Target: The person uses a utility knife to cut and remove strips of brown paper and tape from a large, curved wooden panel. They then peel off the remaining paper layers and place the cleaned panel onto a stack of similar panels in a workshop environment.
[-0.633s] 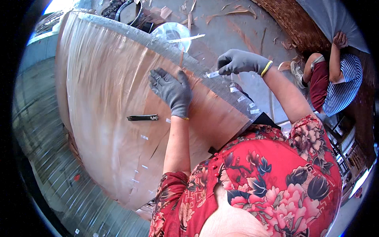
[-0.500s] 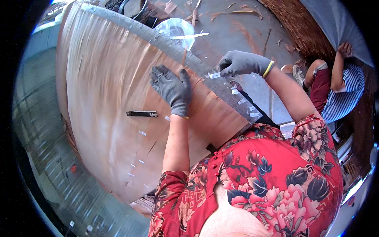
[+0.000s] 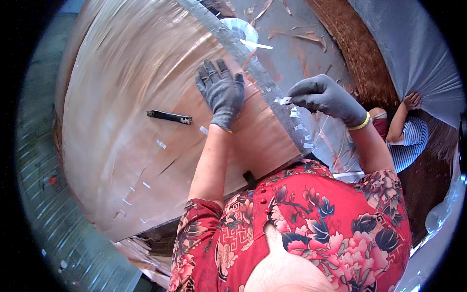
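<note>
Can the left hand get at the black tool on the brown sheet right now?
Probably yes: the left hand rests palm-down on the brown sheet, seemingly holding nothing, and nothing lies between it and the black tool.

Thin brown scraps [image 3: 307, 37] litter a grey floor [image 3: 287, 58] beside a rough, curving brown stack [image 3: 355, 46], with pale grey sheeting [image 3: 406, 44] draped alongside. At left spreads a greenish, streaked surface [image 3: 41, 160], possibly plastic-covered, while bright light glints along the lower right edge.
</note>
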